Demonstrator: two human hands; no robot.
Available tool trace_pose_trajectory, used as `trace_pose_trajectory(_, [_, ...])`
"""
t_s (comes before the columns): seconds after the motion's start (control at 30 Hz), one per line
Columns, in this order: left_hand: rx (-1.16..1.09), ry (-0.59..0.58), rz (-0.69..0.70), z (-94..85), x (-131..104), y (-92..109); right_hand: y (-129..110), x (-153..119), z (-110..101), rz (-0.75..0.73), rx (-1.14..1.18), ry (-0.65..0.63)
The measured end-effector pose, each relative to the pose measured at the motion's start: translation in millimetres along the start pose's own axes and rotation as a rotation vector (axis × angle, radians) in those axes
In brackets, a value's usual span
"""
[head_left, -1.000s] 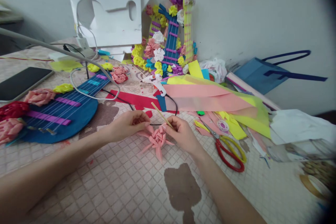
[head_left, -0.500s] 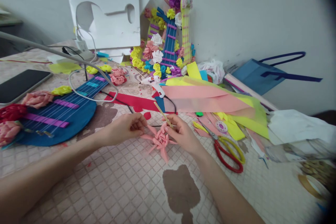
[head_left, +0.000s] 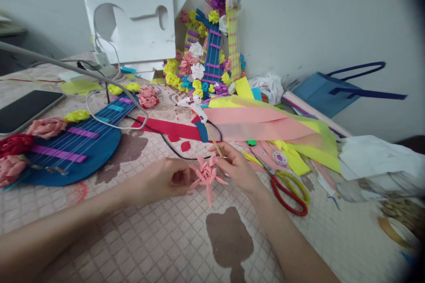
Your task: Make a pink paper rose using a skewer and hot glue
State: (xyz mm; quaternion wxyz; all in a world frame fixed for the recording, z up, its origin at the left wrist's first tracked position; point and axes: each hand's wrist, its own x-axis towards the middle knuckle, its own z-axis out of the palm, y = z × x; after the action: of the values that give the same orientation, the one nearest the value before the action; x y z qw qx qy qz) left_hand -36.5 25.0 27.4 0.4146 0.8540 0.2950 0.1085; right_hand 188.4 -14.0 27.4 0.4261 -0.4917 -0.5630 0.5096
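"Pink flower [head_left: 207, 172], where is it?"
"Between my hands: my left hand [head_left: 170, 178] pinches its left side; my right hand [head_left: 238, 169] pinches a thin stick [head_left: 214, 140]."
"Farther out?"
"Scissors [head_left: 272, 171] to my right, glue gun [head_left: 195, 107] beyond."

1. Flower [head_left: 207, 173]: matt, creased, papery or cloth-like; which of the two cannot be told.
2. Stick [head_left: 214, 142]: smooth, pale, unvarnished-looking wood.
3. Glue gun [head_left: 195, 107]: smooth white plastic, faintly shiny.
4. Scissors [head_left: 273, 172]: metal-bladed, with smooth, slightly glossy plastic handles.
5. Strips [head_left: 245, 116]: thin, matt, cloth-like.
6. Phone [head_left: 29, 108]: smooth, dark, softly glossy face.
7. Board [head_left: 142, 42]: white, smooth, foam-like.
8. Bag [head_left: 323, 95]: matt blue fabric.
9. Tablecloth [head_left: 149, 239]: grid-textured, dull, with flat brown patches.
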Motion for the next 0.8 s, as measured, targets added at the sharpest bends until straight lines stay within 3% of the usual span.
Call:
trace_pose_trajectory(0.17, [0.080,0.094,-0.004,4.3,1.1,0.2,-3.4,-3.5,-1.4,-0.021,-0.033,0.005])
trace_pose_trajectory(0.3, [0.061,0.059,0.042,3.2,1.1,2.0,-7.6,-8.8,-4.2,-0.013,-0.042,0.004])
trace_pose_trajectory(0.4, [0.090,0.099,0.151,15.3,1.4,2.7,-9.9,-11.1,-4.8,-0.008,-0.056,0.013])
trace_pose_trajectory(0.57, [0.145,0.193,0.178,32.2,2.8,2.3,-10.0,-11.4,-6.9,-0.023,-0.106,0.022])
trace_pose_trajectory(0.8, [0.156,0.192,0.228,7.6,4.1,-1.4,-11.3,-13.7,-19.2,-0.007,-0.119,-0.095])
